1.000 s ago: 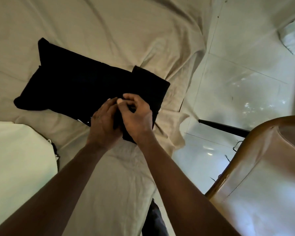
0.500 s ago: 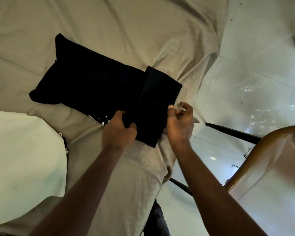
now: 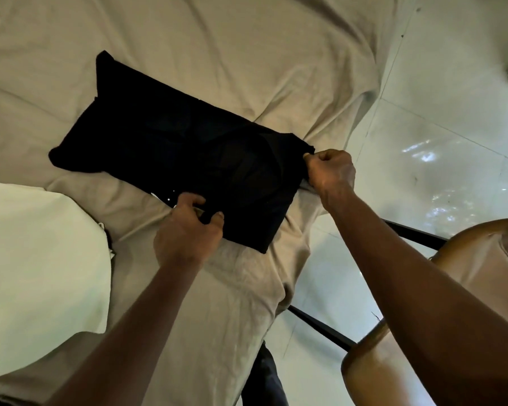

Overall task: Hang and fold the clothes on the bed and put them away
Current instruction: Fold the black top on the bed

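Note:
A black garment (image 3: 170,148) lies folded into a long band on the beige bed sheet (image 3: 217,45), running from upper left to lower right. Its right end is doubled over. My left hand (image 3: 188,230) grips the near edge of that doubled part, thumb on top of the cloth. My right hand (image 3: 330,169) pinches the far right corner of the fold, fingers curled round the cloth at the edge of the bed.
A pale folded cloth (image 3: 38,271) lies on the bed at the lower left. A brown chair (image 3: 467,288) with black legs stands on the glossy tiled floor (image 3: 437,127) to the right of the bed.
My right hand has moved up along the right side of the fold to its far corner. My left hand has stayed on the near edge. The view has shifted so the garment sits further right.

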A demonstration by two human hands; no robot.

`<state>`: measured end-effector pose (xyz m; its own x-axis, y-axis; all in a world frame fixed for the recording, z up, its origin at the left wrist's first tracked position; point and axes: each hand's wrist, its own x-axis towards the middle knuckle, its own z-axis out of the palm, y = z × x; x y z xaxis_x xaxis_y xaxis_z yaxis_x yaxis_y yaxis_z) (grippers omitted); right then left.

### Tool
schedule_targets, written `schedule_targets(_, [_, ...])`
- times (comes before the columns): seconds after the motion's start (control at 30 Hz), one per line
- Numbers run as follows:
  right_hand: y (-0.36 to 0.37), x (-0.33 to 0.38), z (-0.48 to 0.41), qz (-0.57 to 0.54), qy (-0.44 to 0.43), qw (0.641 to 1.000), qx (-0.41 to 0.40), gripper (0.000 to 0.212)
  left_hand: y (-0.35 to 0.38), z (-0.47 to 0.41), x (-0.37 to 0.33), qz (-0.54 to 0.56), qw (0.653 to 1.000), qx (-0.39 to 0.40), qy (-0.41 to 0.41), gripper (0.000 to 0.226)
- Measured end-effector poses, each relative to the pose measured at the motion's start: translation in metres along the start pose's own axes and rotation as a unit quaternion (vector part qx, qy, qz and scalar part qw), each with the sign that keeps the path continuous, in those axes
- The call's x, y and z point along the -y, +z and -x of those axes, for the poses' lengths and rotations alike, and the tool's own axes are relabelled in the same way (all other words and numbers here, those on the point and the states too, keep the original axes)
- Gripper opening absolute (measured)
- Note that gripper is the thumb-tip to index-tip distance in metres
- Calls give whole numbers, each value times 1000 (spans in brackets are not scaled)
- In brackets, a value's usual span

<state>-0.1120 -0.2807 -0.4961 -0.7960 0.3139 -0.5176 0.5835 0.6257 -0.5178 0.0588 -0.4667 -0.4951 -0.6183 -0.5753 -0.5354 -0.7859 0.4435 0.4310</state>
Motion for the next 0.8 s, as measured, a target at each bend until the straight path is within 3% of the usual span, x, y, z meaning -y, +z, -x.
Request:
schedule_targets(0.07, [0,-4,10,67,-73,993,-59,22,0,5,-10,-100,983,-94,120,63])
schedule_targets(0.17, [6,-8,28,69,-185,979,-47,14,4,-8,-28,-202,945,-79,246,68])
schedule_targets(0.23, [12,-10,37,78,-211,974,9,6,6,-23,-36,-206,945,-41,251,52])
schedule_targets(0.3, [15,-6,39,67,-221,972,50,13,2,-40,-41,-101,973,-17,206,33])
schedule_targets(0.37, [18,0,34,44,-228,969,84,27,-3,-49,-41,-15,989,-29,142,25])
schedule_targets(0.43, [22,4,28,82,-244,962,86,46,-7,-45,-40,-6,992,-58,113,19])
schedule_targets(0.5, [25,6,22,169,-262,949,49,58,-5,-30,-34,-84,976,-122,157,30])
schedule_targets(0.6, [26,8,12,224,-248,942,22,72,7,-1,-19,-165,910,-188,331,32])
schedule_targets(0.7, [29,16,4,272,-231,934,13,73,22,19,-10,-178,850,-132,477,27])
schedule_targets(0.8, [37,30,3,339,-259,904,-35,89,39,29,-8,-227,866,-24,444,55])
